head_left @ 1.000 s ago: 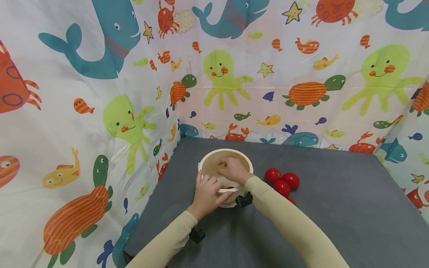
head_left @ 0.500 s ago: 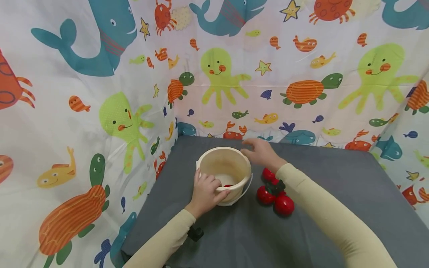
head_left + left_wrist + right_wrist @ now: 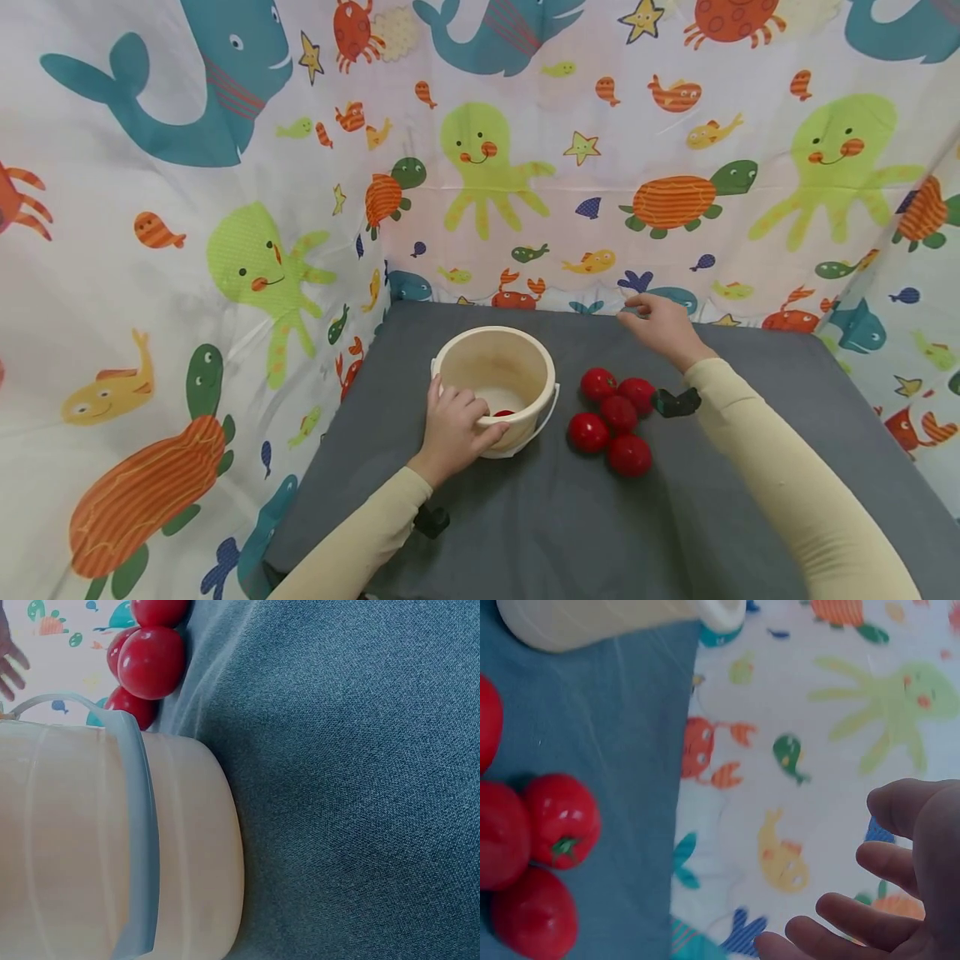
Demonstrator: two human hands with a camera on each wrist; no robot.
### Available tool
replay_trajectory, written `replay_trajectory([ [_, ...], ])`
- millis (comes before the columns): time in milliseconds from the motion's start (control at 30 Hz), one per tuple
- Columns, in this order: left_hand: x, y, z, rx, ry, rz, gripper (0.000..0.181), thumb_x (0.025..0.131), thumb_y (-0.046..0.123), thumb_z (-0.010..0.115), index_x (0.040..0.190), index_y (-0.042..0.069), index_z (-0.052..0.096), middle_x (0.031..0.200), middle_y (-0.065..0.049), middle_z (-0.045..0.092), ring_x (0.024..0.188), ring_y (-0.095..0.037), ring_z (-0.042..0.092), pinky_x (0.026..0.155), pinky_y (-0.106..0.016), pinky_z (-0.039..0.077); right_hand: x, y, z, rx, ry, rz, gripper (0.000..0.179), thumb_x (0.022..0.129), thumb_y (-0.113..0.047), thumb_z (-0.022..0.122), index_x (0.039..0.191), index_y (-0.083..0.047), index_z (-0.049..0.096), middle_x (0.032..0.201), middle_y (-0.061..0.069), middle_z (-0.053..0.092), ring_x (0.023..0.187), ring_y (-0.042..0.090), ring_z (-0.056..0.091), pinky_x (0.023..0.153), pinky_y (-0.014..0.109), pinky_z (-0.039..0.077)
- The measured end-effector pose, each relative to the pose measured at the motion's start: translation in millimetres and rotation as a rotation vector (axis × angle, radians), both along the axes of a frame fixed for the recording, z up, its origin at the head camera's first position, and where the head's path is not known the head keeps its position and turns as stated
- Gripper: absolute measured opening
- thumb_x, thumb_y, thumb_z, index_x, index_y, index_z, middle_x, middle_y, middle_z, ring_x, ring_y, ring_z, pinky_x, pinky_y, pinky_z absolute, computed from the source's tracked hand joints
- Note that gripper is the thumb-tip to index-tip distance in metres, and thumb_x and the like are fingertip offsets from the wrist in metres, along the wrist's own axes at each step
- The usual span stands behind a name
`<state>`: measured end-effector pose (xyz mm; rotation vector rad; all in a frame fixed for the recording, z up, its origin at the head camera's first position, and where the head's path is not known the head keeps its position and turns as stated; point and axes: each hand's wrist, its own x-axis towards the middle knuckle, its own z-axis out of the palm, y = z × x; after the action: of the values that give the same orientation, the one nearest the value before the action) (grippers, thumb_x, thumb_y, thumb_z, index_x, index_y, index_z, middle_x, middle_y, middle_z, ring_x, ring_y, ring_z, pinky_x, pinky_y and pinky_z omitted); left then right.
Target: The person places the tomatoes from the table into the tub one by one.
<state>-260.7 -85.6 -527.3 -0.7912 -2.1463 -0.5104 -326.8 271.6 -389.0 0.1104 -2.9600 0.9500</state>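
A cream plastic bucket (image 3: 525,358) stands upright on the grey cloth. My left hand (image 3: 452,429) grips its near rim, thumb along the front. Low inside the bucket shows part of a red, rounded thing (image 3: 504,412), mostly hidden by the hand and rim. To the right lie several red tomatoes (image 3: 618,414) in a tight cluster; a green stem star marks one tomato (image 3: 562,817) in the right wrist view. Above and behind them my right hand (image 3: 663,327) hovers, holding nothing, its fingers spread and loosely bent.
The bucket's white handle (image 3: 142,840) hangs down along its outer side. A grey cloth (image 3: 720,467) covers the table. Curtains (image 3: 480,275) printed with sea animals rise at the back, left and right edges.
My right hand has come out of the bucket and swung right, past the tomatoes. More tomatoes have come into sight, and the cluster lies nearer. The left hand stays on the rim.
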Motion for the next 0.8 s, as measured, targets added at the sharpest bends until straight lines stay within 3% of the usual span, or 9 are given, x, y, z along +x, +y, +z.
replay_trajectory([
  [267, 0.4, -0.3, -0.3, 0.013, -0.015, -0.012, 0.055, 0.098, 0.063, 0.050, 0.071, 0.016, 0.062, 0.072, -0.001, 0.060, 0.076, -0.023, 0.052, 0.107, -0.074, 0.034, -2.8, 32.3, -42.0, 0.014, -0.069, -0.080, 0.060, 0.104, -0.042, 0.048, 0.141, 0.005, 0.051, 0.139, 0.037, 0.054, 0.123, 0.051, 0.056, 0.099, 0.062, 0.051],
  [467, 0.5, -0.9, -0.2, 0.013, -0.017, -0.010, 0.059, 0.099, 0.066, 0.045, 0.072, 0.016, 0.063, 0.072, 0.000, 0.059, 0.076, -0.024, 0.053, 0.108, -0.074, 0.034, 0.5, 35.6, -79.7, -0.028, -0.148, -0.151, 0.058, 0.103, -0.037, 0.050, 0.141, 0.007, 0.050, 0.140, 0.036, 0.054, 0.117, 0.048, 0.060, 0.092, 0.055, 0.056],
  [700, -0.6, -1.7, -2.5, 0.009, -0.010, 0.000, 0.056, 0.097, 0.065, 0.048, 0.072, 0.017, 0.062, 0.071, 0.001, 0.059, 0.076, -0.022, 0.054, 0.107, -0.073, 0.036, 3.1, 35.3, -114.3, -0.044, -0.239, -0.182, 0.057, 0.101, -0.035, 0.052, 0.139, 0.007, 0.051, 0.147, 0.036, 0.046, 0.134, 0.055, 0.041, 0.112, 0.065, 0.040],
  [800, -1.6, -2.0, -2.6, 0.006, -0.008, 0.003, 0.056, 0.097, 0.065, 0.048, 0.072, 0.017, 0.062, 0.071, 0.001, 0.059, 0.076, -0.022, 0.053, 0.107, -0.073, 0.036, 3.1, 35.7, -125.2, -0.058, -0.245, -0.187, 0.055, 0.099, -0.033, 0.054, 0.136, 0.008, 0.053, 0.144, 0.036, 0.048, 0.132, 0.055, 0.042, 0.111, 0.065, 0.039],
])
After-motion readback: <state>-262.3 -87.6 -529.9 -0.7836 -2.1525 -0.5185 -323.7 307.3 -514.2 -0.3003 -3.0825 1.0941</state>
